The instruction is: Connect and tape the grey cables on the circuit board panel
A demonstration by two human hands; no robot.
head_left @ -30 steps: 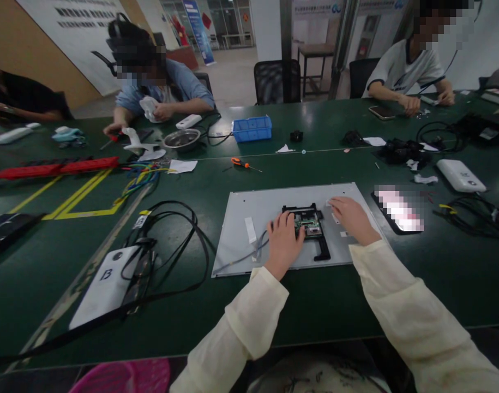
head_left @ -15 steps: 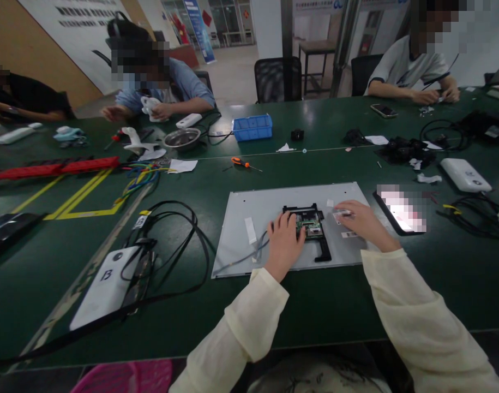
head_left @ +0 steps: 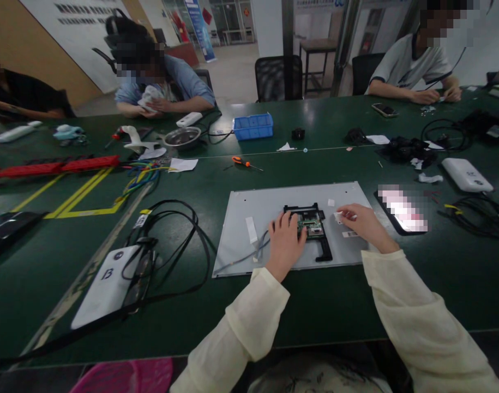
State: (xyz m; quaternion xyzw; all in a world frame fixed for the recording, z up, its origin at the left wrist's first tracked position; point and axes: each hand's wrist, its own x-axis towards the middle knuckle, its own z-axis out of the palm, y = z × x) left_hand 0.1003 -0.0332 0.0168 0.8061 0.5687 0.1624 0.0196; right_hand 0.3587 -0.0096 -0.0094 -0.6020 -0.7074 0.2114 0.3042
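A grey metal panel (head_left: 253, 204) lies flat on the green table in front of me. On it sits a small green circuit board (head_left: 310, 225) inside a black plastic bracket (head_left: 323, 248). My left hand (head_left: 284, 245) rests flat on the panel, its fingertips on the board's left edge. To the right of the board, my right hand (head_left: 361, 225) pinches a small white strip of tape (head_left: 339, 217) just above the panel. A thin grey cable (head_left: 243, 257) runs left from the board.
A lit phone (head_left: 401, 210) lies right of the panel. A white box (head_left: 106, 286) with black cables sits at left, a white device (head_left: 466, 174) at right. An orange screwdriver (head_left: 241, 162), blue bin (head_left: 252, 126) and steel bowl (head_left: 182, 137) are further back. Other people work across the table.
My right hand drew back from the panel's upper middle towards the right and now pinches a white strip. My left hand has stayed on the board.
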